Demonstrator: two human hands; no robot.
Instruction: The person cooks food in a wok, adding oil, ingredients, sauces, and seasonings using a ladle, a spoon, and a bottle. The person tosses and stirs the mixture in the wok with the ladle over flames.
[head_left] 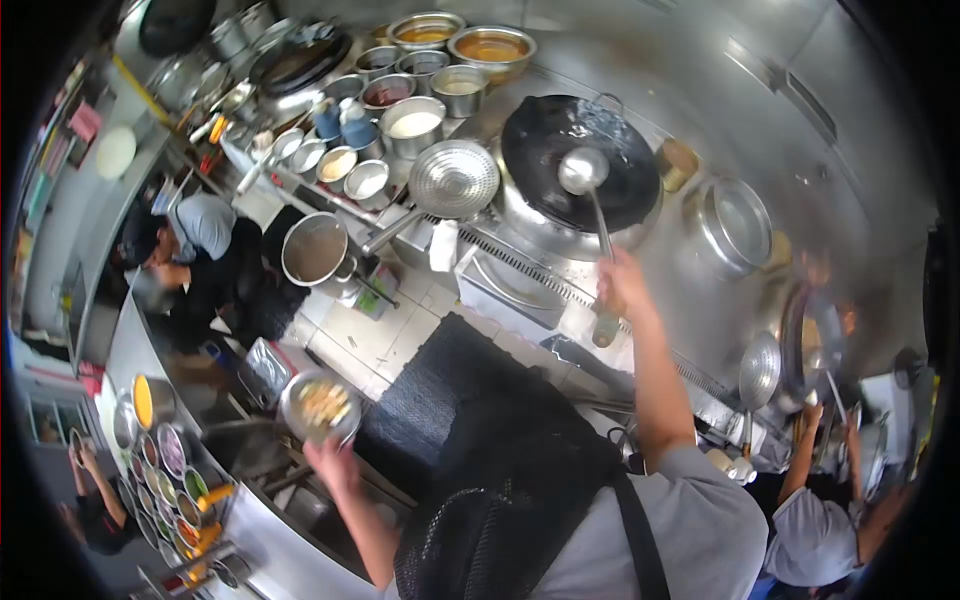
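Observation:
My right hand (622,285) is closed round the handle of a long metal ladle (584,172). The ladle's bowl is over the dark wok (530,150), which sits on the stove; whether the two touch I cannot tell. At the lower left, my left hand (335,465) grips the rim of a steel bowl (292,408). Pale and brownish food pieces (325,402) lie in that bowl, too blurred to name. A perforated strainer (454,180) rests left of the wok, its handle pointing toward the floor.
Several steel pots of sauces and liquids, including a white one (414,122), stand behind the strainer. A deep pot (315,250) stands left of the stove. Ingredient bowls (173,450) line the left counter. Another person (820,530) works at a wok on the right; others are at left.

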